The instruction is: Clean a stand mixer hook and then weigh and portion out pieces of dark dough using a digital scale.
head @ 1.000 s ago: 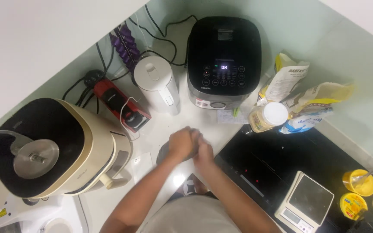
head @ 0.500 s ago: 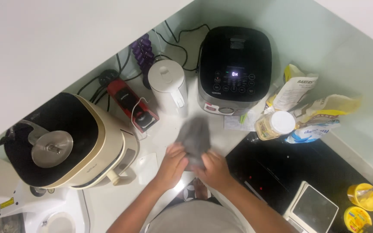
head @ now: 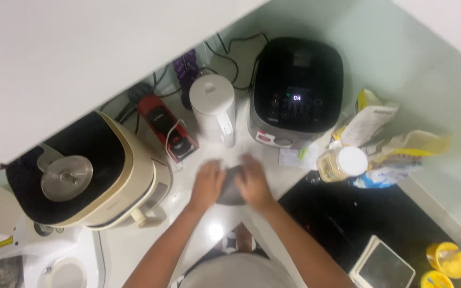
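Note:
Both of my hands are pressed together around a dark grey cloth [head: 231, 185] on the white counter [head: 188, 234]. My left hand [head: 207, 185] grips its left side and my right hand [head: 252, 182] grips its right side. Most of the cloth is hidden between my fingers. The hands are just in front of a white electric kettle [head: 214, 108] and a black multicooker [head: 297, 90] with a lit display.
A cream and black appliance [head: 84, 173] with a metal lid knob stands at left, a red device [head: 167, 128] beside the kettle. Bags and a white-capped jar [head: 342, 162] lie at right. A black cooktop [head: 358, 218], a small scale [head: 385, 265] and yellow cups [head: 446, 258] sit at lower right.
My hands held the cloth up and spread half a second ago. They have now bunched it low on the counter between them. The camera view shifted slightly.

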